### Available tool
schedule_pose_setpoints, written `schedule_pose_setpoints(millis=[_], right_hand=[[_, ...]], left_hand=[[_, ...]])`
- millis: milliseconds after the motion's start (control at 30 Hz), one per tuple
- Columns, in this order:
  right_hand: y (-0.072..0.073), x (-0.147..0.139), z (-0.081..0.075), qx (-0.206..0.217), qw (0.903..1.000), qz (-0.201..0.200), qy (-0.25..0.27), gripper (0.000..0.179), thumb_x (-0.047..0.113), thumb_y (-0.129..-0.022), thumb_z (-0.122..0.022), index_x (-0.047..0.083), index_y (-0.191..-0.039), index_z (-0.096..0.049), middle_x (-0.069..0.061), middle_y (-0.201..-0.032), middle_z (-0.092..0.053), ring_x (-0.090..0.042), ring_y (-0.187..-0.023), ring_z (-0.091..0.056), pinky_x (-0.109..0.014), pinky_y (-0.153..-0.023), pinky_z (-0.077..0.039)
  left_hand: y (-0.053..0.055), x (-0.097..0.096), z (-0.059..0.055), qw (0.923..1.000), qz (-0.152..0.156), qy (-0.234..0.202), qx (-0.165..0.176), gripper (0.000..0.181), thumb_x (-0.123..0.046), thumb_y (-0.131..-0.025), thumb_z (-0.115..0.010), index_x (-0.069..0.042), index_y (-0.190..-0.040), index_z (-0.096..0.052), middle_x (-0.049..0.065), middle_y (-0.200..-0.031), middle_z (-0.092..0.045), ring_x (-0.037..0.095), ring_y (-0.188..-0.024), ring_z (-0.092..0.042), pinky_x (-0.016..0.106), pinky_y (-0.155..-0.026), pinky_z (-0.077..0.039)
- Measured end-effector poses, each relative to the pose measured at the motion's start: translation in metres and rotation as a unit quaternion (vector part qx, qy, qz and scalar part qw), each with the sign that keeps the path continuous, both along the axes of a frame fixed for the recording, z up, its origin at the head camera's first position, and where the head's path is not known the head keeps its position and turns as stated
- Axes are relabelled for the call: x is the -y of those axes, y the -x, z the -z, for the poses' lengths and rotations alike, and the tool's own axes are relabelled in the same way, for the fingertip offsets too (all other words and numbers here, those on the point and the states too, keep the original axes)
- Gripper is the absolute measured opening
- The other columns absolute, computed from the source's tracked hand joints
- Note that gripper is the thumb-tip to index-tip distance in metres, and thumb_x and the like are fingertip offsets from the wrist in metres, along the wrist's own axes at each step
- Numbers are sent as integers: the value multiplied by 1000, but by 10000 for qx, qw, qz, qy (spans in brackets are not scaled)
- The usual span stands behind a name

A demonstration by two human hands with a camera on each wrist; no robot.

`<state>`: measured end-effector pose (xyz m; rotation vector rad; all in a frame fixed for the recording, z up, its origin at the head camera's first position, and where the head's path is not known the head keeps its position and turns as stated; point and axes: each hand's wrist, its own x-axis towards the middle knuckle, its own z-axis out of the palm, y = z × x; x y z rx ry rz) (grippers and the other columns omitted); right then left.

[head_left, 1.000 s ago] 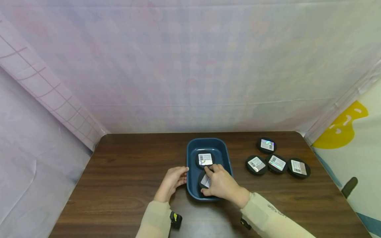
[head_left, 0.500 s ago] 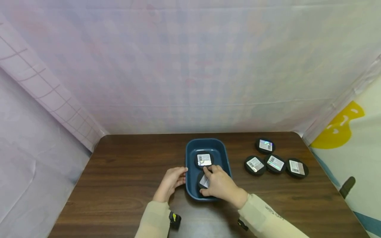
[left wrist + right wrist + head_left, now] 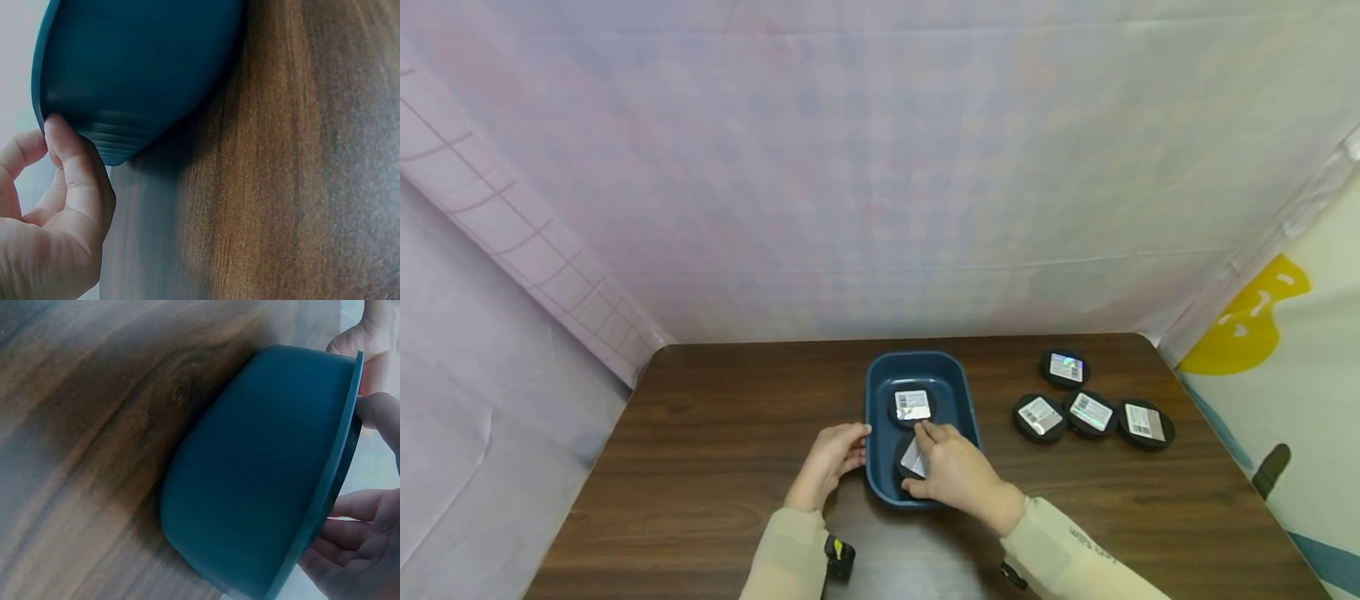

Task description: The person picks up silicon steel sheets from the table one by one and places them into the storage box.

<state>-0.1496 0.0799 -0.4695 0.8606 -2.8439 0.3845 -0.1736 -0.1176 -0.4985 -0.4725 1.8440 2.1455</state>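
In the head view a deep blue rectangular basin [image 3: 967, 402] with rounded corners stands on the table. My left hand [image 3: 829, 457] pinches its left rim, also seen in the left wrist view with thumb and finger at the basin's edge [image 3: 39, 81]. Inside the basin my right hand [image 3: 961, 473] reaches over the near right rim. Its thumb and fingers span a flat round black disc [image 3: 912, 457] with a white label, gripping it by the sides. Just beyond lies a second labelled black disc [image 3: 912, 405]. The basin wall [image 3: 256, 469] hides both discs in the right wrist view.
Several similar discs lie to the basin's right: one at the back [image 3: 1065, 368] and a row of three, starting with a disc [image 3: 1039, 417] nearest the basin. The brown wooden table [image 3: 737, 400] meets a pale curtain [image 3: 880, 208] at its back edge.
The head view has shifted slightly. My right hand's fingers have drawn a little closer together over the near disc, while the left hand stays at the rim.
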Motion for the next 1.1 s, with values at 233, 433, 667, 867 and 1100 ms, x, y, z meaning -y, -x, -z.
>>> schedule_pose_setpoints(millis=[233, 433, 667, 867, 1100], right_hand=[[-4, -1, 5, -40, 10000, -40, 32, 78, 47, -72, -72, -10, -121, -54, -25, -125, -54, -36, -112, -54, -42, -96, -43], [-8, -3, 11, -499, 9987, -131, 0, 74, 47, -74, -69, -11, -119, -56, -25, -123, -55, -36, -112, -54, -43, -96, -43], [-11, -4, 17, -462, 9986, -29, -250, 76, 52, -79, -63, -7, -125, -53, -23, -131, -49, -34, -122, -47, -49, -101, -37], [-13, -4, 23, -425, 9985, 37, -329, 81, 59, -82, -56, -6, -130, -49, -22, -137, -44, -33, -128, -40, -49, -105, -32], [-14, -8, 24, -361, 9985, 156, -378, 88, 65, -84, -49, -4, -138, -38, -19, -143, -36, -31, -134, -31, -48, -108, -27]], left_hand=[[0, 2, 1, 10000, 12, -8, -11, 25, -13, -82, -61, 8, -96, -56, 0, -68, -53, 9, -57, -52, 20, -53, -49], [1, 1, 4, 10000, 0, -16, 37, 26, -12, -82, -61, 9, -96, -56, 0, -66, -54, 8, -56, -53, 19, -53, -49], [1, 0, 7, 10000, -30, 24, 35, 28, -12, -81, -61, 10, -97, -56, 0, -66, -54, 8, -56, -53, 19, -53, -49], [1, 1, 8, 10000, -22, 34, 5, 27, -13, -81, -61, 9, -97, -56, 0, -67, -54, 9, -57, -53, 19, -53, -49], [1, 1, 7, 10000, 4, 55, -49, 27, -13, -81, -61, 9, -96, -56, 1, -68, -54, 9, -58, -53, 20, -54, -49]])
